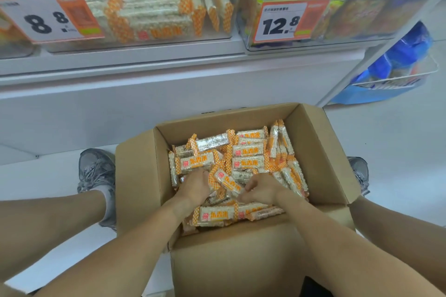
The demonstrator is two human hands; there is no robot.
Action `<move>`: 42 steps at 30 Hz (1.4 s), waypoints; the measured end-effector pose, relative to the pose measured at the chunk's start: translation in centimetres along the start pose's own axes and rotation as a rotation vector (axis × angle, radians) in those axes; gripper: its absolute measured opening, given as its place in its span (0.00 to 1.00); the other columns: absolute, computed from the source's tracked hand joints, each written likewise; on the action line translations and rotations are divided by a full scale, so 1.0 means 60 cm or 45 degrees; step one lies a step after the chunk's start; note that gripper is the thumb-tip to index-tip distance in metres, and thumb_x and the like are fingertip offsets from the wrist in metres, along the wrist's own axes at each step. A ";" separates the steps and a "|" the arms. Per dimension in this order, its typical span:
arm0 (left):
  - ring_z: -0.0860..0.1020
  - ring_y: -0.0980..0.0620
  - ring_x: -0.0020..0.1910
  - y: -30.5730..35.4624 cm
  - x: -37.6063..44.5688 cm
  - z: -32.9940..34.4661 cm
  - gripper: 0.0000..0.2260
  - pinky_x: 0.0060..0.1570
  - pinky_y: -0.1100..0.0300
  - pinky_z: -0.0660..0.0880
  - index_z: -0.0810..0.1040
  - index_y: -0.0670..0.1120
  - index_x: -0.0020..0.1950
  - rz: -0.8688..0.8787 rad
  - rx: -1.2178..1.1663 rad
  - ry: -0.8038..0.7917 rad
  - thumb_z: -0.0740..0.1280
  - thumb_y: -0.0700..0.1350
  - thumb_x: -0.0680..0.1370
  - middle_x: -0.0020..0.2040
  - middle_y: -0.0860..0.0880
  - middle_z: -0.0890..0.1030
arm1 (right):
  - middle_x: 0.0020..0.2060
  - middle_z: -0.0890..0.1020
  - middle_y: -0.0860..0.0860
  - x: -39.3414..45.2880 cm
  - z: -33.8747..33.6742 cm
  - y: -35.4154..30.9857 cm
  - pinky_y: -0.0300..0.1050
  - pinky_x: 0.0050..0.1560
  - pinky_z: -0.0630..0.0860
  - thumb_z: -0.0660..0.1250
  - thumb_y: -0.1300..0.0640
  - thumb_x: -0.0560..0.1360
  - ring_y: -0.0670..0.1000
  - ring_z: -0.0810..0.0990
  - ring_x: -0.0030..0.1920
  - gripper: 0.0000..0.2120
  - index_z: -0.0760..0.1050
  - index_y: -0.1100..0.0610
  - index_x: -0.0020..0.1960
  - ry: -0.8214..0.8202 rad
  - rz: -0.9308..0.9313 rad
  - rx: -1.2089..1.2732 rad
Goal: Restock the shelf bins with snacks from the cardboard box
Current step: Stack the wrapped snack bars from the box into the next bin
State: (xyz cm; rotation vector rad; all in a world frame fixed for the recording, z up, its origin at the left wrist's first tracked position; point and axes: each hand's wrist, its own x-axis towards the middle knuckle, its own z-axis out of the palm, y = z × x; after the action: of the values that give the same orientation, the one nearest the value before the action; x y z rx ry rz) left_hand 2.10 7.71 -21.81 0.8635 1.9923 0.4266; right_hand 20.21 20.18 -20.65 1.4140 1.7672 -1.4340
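An open cardboard box (142,176) stands on the floor between my feet. It is filled with several orange-and-white rice snack packs (247,163). Both of my hands are down inside it. My left hand (193,185) lies on the packs with its fingers curled into the pile. My right hand (263,188) has its fingers curled round packs in the middle; the fingertips are hidden among them. Above, a clear shelf bin (144,40) with an 8.8 price tag holds the same kind of snack packs.
A second clear bin (313,44), tagged 12.8, holds orange and purple bags at the upper right. A white wire basket (398,79) with blue packets hangs at the far right. My grey shoes (96,171) flank the box on the white floor.
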 end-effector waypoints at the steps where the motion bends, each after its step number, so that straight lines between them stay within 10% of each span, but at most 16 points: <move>1: 0.75 0.42 0.49 0.006 0.001 -0.008 0.15 0.55 0.48 0.72 0.74 0.40 0.53 0.000 -0.057 0.011 0.51 0.47 0.86 0.48 0.41 0.76 | 0.50 0.84 0.51 -0.005 -0.011 -0.007 0.51 0.57 0.81 0.81 0.56 0.66 0.51 0.83 0.52 0.17 0.77 0.57 0.49 -0.014 -0.020 0.100; 7: 0.71 0.51 0.38 0.071 0.010 -0.080 0.21 0.45 0.59 0.68 0.77 0.44 0.51 -0.031 -0.231 -0.004 0.53 0.59 0.84 0.39 0.47 0.75 | 0.51 0.80 0.57 -0.088 -0.146 -0.096 0.55 0.52 0.84 0.80 0.66 0.68 0.58 0.87 0.47 0.27 0.74 0.61 0.63 -0.147 -0.147 0.185; 13: 0.74 0.49 0.60 0.169 -0.014 -0.202 0.30 0.61 0.56 0.72 0.71 0.47 0.73 0.075 -0.127 -0.196 0.57 0.65 0.80 0.67 0.46 0.76 | 0.54 0.81 0.65 -0.210 -0.281 -0.215 0.55 0.47 0.84 0.81 0.64 0.66 0.66 0.85 0.46 0.23 0.78 0.56 0.58 0.006 -0.383 -0.217; 18: 0.69 0.48 0.41 0.250 -0.059 -0.298 0.27 0.38 0.56 0.67 0.77 0.42 0.54 0.258 0.034 -0.082 0.60 0.66 0.78 0.43 0.44 0.71 | 0.49 0.82 0.66 -0.275 -0.267 -0.238 0.60 0.45 0.84 0.78 0.66 0.70 0.65 0.85 0.43 0.18 0.78 0.56 0.57 0.130 -0.596 -0.004; 25: 0.64 0.50 0.29 0.268 -0.115 -0.396 0.19 0.33 0.61 0.63 0.78 0.50 0.42 0.379 -0.132 -0.016 0.60 0.64 0.77 0.32 0.50 0.67 | 0.39 0.83 0.62 -0.298 -0.240 -0.249 0.54 0.49 0.81 0.78 0.59 0.69 0.60 0.81 0.39 0.21 0.78 0.58 0.60 0.022 -0.642 0.544; 29: 0.67 0.57 0.31 0.280 -0.109 -0.402 0.11 0.32 0.66 0.69 0.76 0.50 0.54 0.440 -0.453 0.141 0.58 0.55 0.83 0.38 0.51 0.71 | 0.41 0.82 0.58 -0.298 -0.240 -0.259 0.51 0.45 0.80 0.79 0.62 0.68 0.55 0.81 0.42 0.15 0.79 0.63 0.51 -0.098 -0.665 0.783; 36: 0.74 0.46 0.30 0.336 -0.126 -0.422 0.23 0.38 0.53 0.71 0.81 0.41 0.43 0.339 -1.247 0.242 0.56 0.55 0.85 0.34 0.43 0.77 | 0.46 0.81 0.58 -0.288 -0.244 -0.265 0.46 0.40 0.81 0.75 0.65 0.64 0.52 0.81 0.41 0.17 0.81 0.62 0.52 -0.332 -0.637 1.111; 42: 0.80 0.54 0.33 0.369 -0.153 -0.426 0.24 0.36 0.60 0.79 0.84 0.50 0.29 0.536 -1.219 -0.006 0.61 0.60 0.77 0.33 0.51 0.81 | 0.49 0.83 0.58 -0.279 -0.216 -0.283 0.47 0.42 0.79 0.78 0.52 0.62 0.53 0.82 0.43 0.16 0.85 0.58 0.47 -0.355 -0.644 1.176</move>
State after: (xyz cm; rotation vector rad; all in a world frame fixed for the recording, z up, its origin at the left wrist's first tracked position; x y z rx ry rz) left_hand -7.13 17.43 10.56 0.6242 1.3156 1.4573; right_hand 14.25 26.02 5.16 1.0406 1.3599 -2.7992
